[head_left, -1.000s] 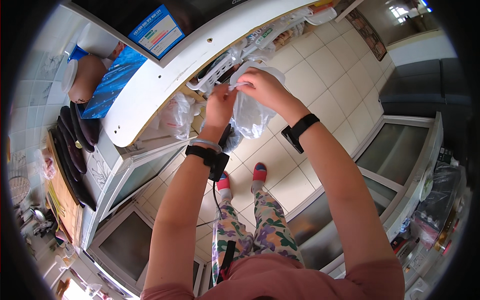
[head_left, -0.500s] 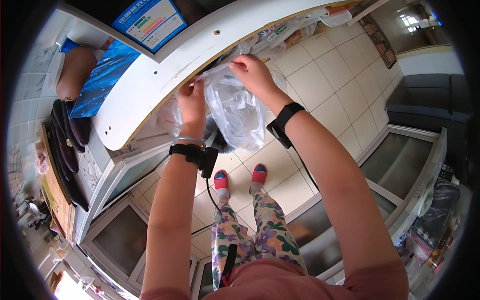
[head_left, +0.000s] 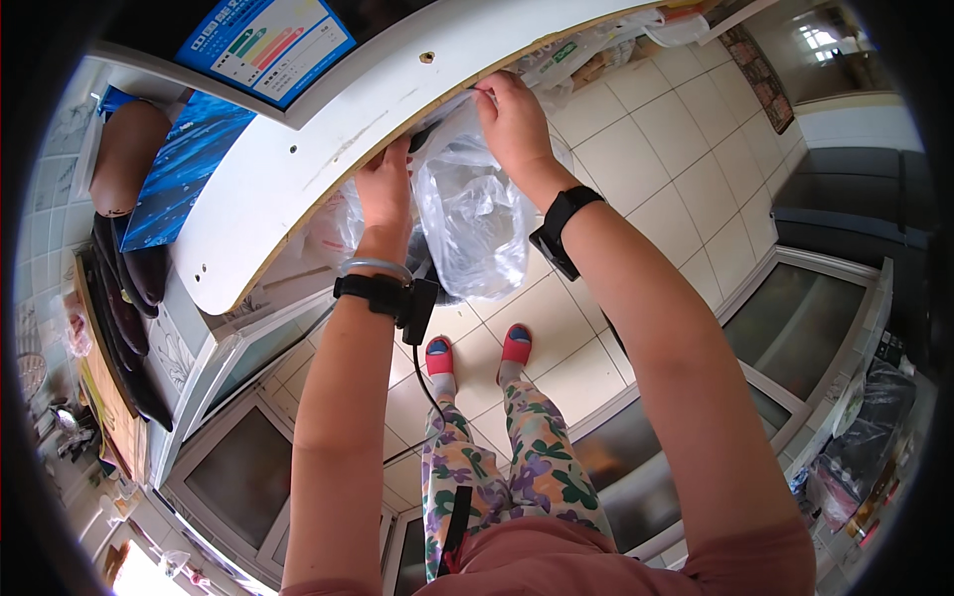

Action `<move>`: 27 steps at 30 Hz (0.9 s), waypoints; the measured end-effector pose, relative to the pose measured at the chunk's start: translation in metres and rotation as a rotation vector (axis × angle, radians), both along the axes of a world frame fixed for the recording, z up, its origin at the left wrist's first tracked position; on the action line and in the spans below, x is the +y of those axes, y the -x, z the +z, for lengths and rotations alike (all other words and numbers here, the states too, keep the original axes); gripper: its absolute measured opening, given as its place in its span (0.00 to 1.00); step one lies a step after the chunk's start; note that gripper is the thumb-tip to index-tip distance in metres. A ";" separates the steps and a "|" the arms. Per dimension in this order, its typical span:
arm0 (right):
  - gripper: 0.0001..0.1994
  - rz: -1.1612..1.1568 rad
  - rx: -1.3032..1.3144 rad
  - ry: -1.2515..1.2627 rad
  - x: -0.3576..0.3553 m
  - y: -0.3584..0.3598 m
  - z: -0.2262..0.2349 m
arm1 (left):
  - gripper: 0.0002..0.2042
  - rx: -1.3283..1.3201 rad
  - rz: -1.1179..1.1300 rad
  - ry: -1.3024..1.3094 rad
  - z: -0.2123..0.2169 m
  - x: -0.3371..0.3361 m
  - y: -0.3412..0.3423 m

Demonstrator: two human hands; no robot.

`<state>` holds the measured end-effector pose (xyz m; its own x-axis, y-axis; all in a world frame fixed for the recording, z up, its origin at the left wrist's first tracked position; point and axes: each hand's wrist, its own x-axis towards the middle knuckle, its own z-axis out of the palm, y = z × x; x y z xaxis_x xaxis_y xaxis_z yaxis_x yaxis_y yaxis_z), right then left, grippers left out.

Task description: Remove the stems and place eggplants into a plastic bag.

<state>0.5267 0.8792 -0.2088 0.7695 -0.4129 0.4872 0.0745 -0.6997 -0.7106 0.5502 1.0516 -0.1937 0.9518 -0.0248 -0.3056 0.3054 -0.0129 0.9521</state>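
Note:
A clear plastic bag (head_left: pixel 472 219) hangs below the edge of a white board (head_left: pixel 288 169), its sides crumpled and its mouth at the top. With fingers pinched, my right hand (head_left: pixel 515 124) grips the bag's upper rim beside the board. My left hand (head_left: pixel 384 194) is closed at the other side of the bag's rim, its fingertips partly hidden by the board's edge. A small dark object (head_left: pixel 422 137) shows between my hands. Other crinkled plastic bags (head_left: pixel 333 226) lie to the left, under the board.
Packages and plastic bags (head_left: pixel 566 62) line the board's far right underside. Dark eggplants (head_left: pixel 124 288) and a brown rounded object (head_left: pixel 129 159) lie at the left. Glass-fronted cabinets (head_left: pixel 790 323) stand at the right and behind me. Pale tiles (head_left: pixel 636 179) cover the floor.
My right hand has moved up and slightly right, closer to the board's edge, with the bag's rim. The stretched rim has gone partly under the board, and the view has shifted slightly.

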 end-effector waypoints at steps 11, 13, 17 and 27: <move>0.05 0.073 0.067 -0.081 -0.020 -0.012 -0.006 | 0.12 -0.044 -0.002 0.035 -0.007 0.000 -0.011; 0.05 0.082 0.085 -0.100 -0.024 -0.014 -0.008 | 0.12 -0.021 -0.011 0.015 -0.005 -0.002 -0.012; 0.07 0.113 0.158 -0.162 -0.030 -0.018 -0.010 | 0.09 0.058 -0.037 -0.072 0.007 -0.008 -0.013; 0.10 0.249 0.208 -0.361 -0.032 -0.022 -0.009 | 0.16 -0.431 -0.226 -0.108 -0.021 0.001 -0.026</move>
<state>0.5488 0.8474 -0.2173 0.9322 -0.3181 0.1724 0.0391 -0.3849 -0.9221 0.5759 1.0530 -0.2148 0.9665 -0.2354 0.1027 -0.1379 -0.1385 0.9807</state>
